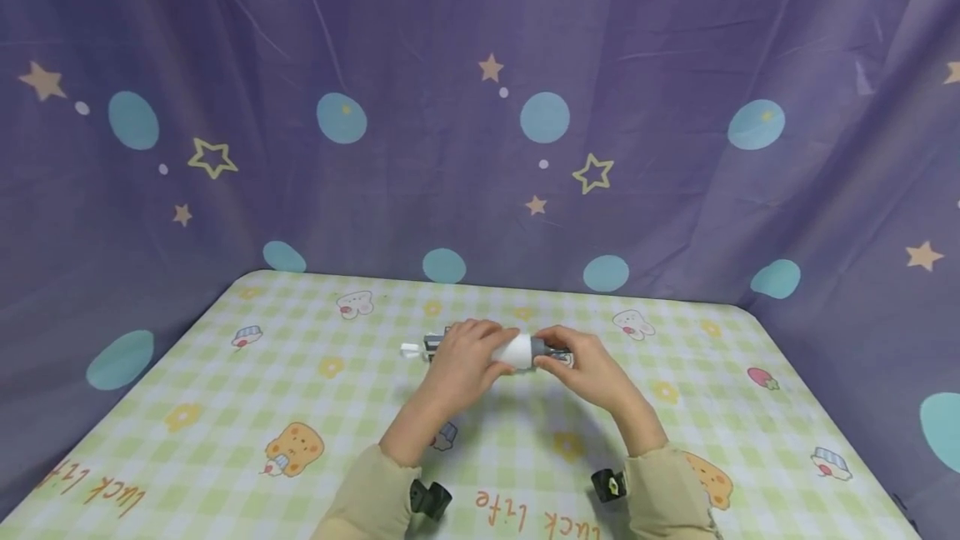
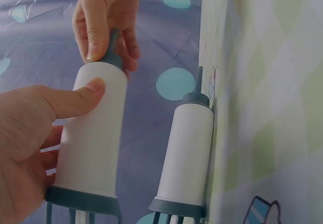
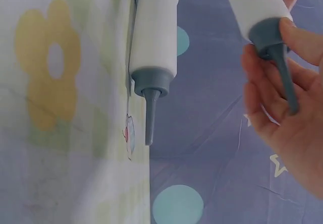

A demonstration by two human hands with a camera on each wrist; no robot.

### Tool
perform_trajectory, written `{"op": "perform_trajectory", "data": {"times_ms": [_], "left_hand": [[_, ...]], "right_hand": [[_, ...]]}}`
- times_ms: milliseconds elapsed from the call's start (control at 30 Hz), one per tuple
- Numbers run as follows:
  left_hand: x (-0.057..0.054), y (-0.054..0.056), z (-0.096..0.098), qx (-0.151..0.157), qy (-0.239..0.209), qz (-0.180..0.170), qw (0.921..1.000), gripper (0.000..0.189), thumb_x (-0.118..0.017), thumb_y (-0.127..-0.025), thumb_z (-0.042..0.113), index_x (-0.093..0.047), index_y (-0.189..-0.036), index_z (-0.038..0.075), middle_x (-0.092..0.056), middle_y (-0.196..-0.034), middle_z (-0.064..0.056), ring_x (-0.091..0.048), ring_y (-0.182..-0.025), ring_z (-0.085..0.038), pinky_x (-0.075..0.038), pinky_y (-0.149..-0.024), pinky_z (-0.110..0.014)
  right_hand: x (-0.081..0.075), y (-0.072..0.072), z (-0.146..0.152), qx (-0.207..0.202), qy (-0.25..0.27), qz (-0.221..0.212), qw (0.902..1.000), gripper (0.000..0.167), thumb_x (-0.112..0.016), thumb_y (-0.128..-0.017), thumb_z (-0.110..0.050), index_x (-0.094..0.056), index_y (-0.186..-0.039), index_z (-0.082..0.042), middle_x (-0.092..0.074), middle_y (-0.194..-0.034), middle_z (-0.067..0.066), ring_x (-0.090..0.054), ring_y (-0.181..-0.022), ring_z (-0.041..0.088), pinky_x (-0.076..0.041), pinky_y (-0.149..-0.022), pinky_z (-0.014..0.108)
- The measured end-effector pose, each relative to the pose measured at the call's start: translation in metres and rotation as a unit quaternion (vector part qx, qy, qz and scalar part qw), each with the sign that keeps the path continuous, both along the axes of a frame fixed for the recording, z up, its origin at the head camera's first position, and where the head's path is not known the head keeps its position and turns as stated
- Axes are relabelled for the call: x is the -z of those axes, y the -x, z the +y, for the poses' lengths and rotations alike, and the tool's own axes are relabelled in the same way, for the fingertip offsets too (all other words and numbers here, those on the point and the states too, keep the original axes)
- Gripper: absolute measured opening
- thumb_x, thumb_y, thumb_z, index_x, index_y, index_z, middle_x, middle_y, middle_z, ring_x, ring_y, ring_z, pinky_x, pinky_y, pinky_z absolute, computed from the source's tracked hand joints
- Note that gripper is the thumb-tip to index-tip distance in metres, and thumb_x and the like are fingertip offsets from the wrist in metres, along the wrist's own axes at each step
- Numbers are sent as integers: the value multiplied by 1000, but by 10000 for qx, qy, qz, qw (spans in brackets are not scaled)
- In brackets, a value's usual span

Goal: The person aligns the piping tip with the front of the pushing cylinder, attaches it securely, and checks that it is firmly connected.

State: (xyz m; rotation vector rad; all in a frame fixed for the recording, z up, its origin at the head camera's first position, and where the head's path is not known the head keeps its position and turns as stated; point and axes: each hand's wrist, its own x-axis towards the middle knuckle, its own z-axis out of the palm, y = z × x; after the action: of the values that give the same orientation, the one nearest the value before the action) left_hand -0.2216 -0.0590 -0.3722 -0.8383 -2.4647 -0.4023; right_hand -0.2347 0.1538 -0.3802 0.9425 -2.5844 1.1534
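A white icing syringe (image 1: 515, 351) with a grey collar and a tapered grey nozzle is held between both hands over the middle of the table. My left hand (image 1: 467, 361) grips its white barrel, thumb across the front in the left wrist view. At the nozzle end, my right hand (image 1: 591, 365) pinches the grey collar (image 3: 266, 35); the grey nozzle (image 3: 286, 82) points out past the fingers. A second, similar syringe (image 2: 186, 151) lies on the table beside the held one. In the head view the hands mostly hide it.
A green-and-white checked cloth (image 1: 247, 407) with printed figures covers the table. Behind its far edge hangs a purple curtain (image 1: 442, 207) with stars and teal dots. Black wrist cameras (image 1: 431, 499) sit at the sleeve cuffs.
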Motion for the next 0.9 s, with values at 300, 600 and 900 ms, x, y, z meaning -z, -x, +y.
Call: {"op": "perform_trajectory", "data": {"times_ms": [300, 600, 900], "left_hand": [[5, 0, 6, 4, 616, -591, 9963, 48, -71, -74, 38, -62, -118, 19, -64, -103, 0, -59, -88, -18, -47, -79, -35], [17, 2, 8, 1, 814, -1056, 9911, 47, -68, -77, 41, -61, -119, 20, -64, -104, 1, -59, -89, -16, -47, -80, -34], [26, 6, 10, 159, 1003, -1242, 9870, 45, -67, -78, 41, -62, -118, 19, -65, -104, 0, -59, -87, -16, -47, -76, -31]], "right_hand": [[-1, -4, 6, -138, -885, -550, 9945, 29, -59, -89, -25, -59, -114, -9, -58, -104, -1, -58, -89, 13, -49, -75, 27], [7, -4, 6, -88, -957, -860, 9917, 25, -62, -87, -20, -60, -109, -10, -60, -101, 1, -57, -85, 12, -49, -70, 24], [12, -2, 4, -176, -1024, -1052, 9890, 20, -63, -85, -15, -62, -102, -6, -63, -95, 7, -58, -80, 13, -48, -66, 24]]}}
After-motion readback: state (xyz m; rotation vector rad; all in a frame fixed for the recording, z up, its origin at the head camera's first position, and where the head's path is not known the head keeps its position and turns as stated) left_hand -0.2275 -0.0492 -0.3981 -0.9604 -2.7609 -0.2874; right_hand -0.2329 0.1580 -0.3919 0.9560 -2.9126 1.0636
